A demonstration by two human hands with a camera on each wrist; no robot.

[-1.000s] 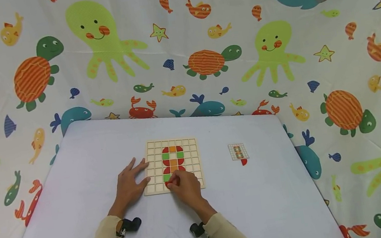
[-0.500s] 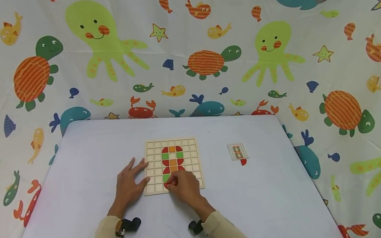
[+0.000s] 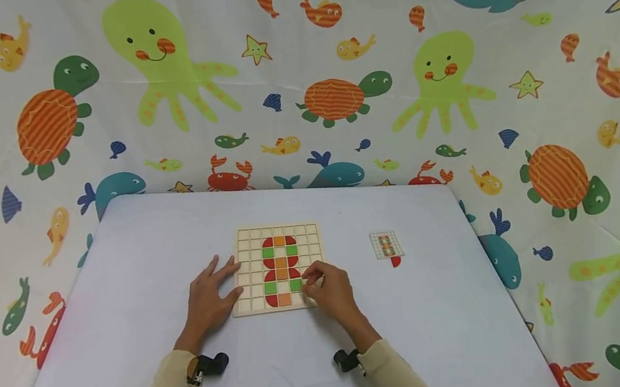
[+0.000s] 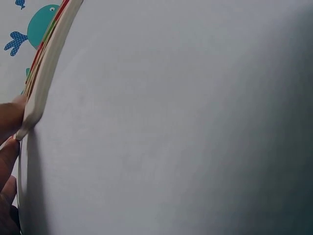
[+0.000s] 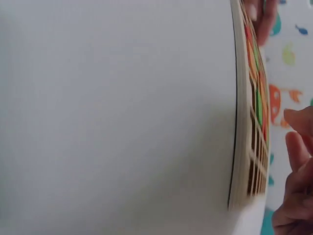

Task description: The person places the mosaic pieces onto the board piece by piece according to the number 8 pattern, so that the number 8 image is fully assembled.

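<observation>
A square wooden grid board (image 3: pixel 250 258) lies on the white table, with red quarter-round, green and orange tiles making a figure-eight shape. In its bottom row a red quarter-round tile (image 3: pixel 271 301) sits left of an orange tile (image 3: pixel 284 299). My left hand (image 3: pixel 208 297) spreads its fingers along the board's left edge, thumb and fingertips touching it. Over the board's lower right edge, beside a green tile (image 3: pixel 296 285), is my right hand (image 3: pixel 329 286), fingers loosely bent. Nothing shows between its thumb (image 5: pixel 296 149) and forefinger in the right wrist view.
Right of the board lies a small card (image 3: pixel 386 245) printed with a coloured grid pattern. A loose red quarter-round tile (image 3: pixel 396 262) rests at the card's lower edge. Behind the table hangs a cloth (image 3: pixel 289 44) with sea animals.
My right hand has let go of the red quarter-round tile at the bottom left of the pattern and moved right, uncovering the lower tiles. The left hand has stayed put.
</observation>
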